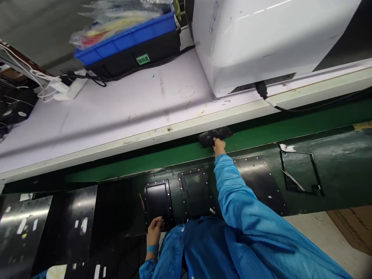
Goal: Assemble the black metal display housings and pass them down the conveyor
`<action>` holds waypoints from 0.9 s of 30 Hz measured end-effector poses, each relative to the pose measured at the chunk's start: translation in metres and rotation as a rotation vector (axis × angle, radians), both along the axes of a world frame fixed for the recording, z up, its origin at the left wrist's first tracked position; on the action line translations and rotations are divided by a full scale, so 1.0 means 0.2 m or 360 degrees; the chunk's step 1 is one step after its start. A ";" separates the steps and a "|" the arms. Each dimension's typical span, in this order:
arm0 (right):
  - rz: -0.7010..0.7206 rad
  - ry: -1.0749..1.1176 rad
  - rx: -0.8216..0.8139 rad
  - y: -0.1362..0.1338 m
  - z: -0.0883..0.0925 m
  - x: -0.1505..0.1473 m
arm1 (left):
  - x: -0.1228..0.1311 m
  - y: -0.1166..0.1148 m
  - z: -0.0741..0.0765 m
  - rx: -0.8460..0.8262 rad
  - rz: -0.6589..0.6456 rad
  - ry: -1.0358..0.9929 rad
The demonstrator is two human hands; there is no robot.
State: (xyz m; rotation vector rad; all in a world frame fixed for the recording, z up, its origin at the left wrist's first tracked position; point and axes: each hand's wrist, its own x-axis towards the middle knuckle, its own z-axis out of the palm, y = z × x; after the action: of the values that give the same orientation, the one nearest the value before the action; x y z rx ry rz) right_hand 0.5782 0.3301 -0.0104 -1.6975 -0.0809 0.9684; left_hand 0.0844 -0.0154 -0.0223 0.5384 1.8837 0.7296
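Observation:
My right hand (219, 147) reaches forward under the shelf's front edge. Its thumb and fingers are closed on the near edge of a dark, flat, bumpy black piece (209, 138), whose kind I cannot make out. Close to my body, my left hand (155, 229) is held over the near edge of a black framed panel (158, 201), its fingers curled together. Whether anything small is between them does not show. A second black framed plate (194, 190) lies just right of that panel, between my two arms.
Above the dark bench runs a white shelf (139, 104) carrying a large white machine (261, 46) with a plugged-in black cable. A blue bin (128, 35) of bagged items sits on a black box (116, 64). Farther right is an empty black frame (315, 170); a cardboard box (354, 224) stands on the floor.

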 end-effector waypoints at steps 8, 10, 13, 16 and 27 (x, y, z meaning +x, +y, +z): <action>0.0034 0.0106 0.0306 -0.42 0.12 -0.19 | 0.14 0.24 0.13 0.0100 -0.0157 -0.0328; 0.0183 0.0127 0.0429 -0.65 0.15 -0.28 | 0.20 0.30 0.19 0.0162 -0.0253 -0.0464; 0.0429 0.0225 0.0598 -0.99 0.19 -0.47 | 0.30 0.36 0.27 0.0185 -0.0388 -0.0793; 0.0470 0.0372 0.0617 -1.28 0.21 -0.71 | 0.39 0.35 0.30 0.0164 -0.0596 -0.1111; 0.0243 0.1039 0.0483 -1.65 0.14 -1.18 | 0.57 0.10 0.24 0.0428 -0.1022 -0.0965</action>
State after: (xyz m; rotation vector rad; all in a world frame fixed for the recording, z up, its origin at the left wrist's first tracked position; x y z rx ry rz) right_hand 0.3419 -0.0007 0.0185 -1.0516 0.0733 1.5008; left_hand 0.1979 0.0037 0.0261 0.9156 0.9708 0.6165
